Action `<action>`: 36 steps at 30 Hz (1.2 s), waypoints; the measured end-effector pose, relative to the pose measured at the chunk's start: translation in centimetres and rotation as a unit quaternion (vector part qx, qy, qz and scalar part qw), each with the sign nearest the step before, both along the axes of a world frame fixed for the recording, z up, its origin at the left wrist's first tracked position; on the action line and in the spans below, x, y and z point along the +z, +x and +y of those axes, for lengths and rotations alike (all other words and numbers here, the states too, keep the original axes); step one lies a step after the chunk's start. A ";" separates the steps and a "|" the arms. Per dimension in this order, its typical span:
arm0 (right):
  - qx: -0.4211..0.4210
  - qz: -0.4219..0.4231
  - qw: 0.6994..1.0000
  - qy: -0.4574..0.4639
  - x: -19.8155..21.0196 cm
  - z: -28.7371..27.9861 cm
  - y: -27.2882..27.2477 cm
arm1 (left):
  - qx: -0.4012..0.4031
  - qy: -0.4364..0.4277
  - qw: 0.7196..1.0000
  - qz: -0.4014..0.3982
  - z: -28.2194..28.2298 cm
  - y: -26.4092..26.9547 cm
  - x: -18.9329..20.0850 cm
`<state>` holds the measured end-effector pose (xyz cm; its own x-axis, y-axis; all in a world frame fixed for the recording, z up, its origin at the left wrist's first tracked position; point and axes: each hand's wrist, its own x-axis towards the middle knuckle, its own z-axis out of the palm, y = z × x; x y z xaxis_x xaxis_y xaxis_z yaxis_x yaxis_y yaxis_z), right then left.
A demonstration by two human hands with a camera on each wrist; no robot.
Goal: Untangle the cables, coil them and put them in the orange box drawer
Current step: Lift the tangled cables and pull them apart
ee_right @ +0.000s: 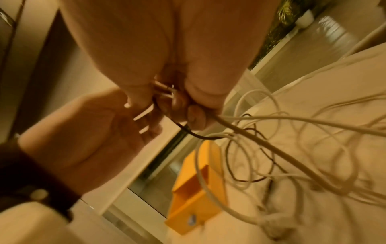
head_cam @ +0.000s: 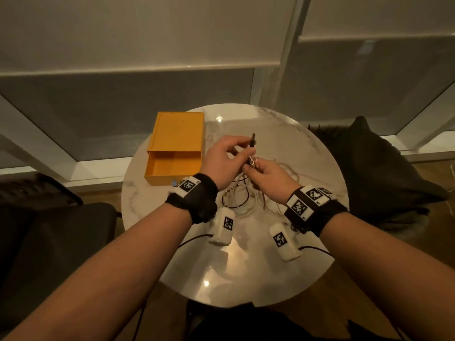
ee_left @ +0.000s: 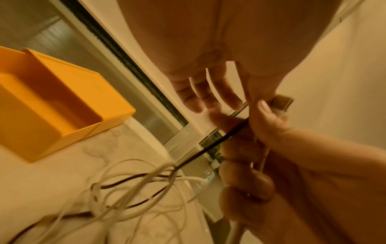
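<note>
— So, how far?
— Early. My left hand pinches the black cable; my right hand grips a white cable. Below them the tangle remains; left of them, the orange box drawer is open, with 0 cables inside.

No text is legible; the wristband tags carry only black-and-white square codes.

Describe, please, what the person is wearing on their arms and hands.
Both forearms are bare, with no sleeves or gloves. The left wrist carries a black band topped by a white block with black square-pattern markers; the right wrist band matches. A white marked camera pod hangs under each, trailing a black cable.
</note>
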<state>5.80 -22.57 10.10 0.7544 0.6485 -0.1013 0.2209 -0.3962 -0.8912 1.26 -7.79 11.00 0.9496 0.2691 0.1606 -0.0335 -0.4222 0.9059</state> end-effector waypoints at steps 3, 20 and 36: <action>-0.034 0.013 0.997 0.071 2.3 1.0 1.1 | -0.015 -0.065 0.998 -0.006 0.5 0.5 1.3; -0.099 -0.116 0.929 0.336 25.3 -0.7 8.9 | -0.097 0.207 0.960 0.163 1.7 0.7 -5.3; 0.018 0.097 0.934 0.342 21.1 1.8 5.1 | -0.139 -0.114 0.983 -0.021 -5.8 2.7 8.4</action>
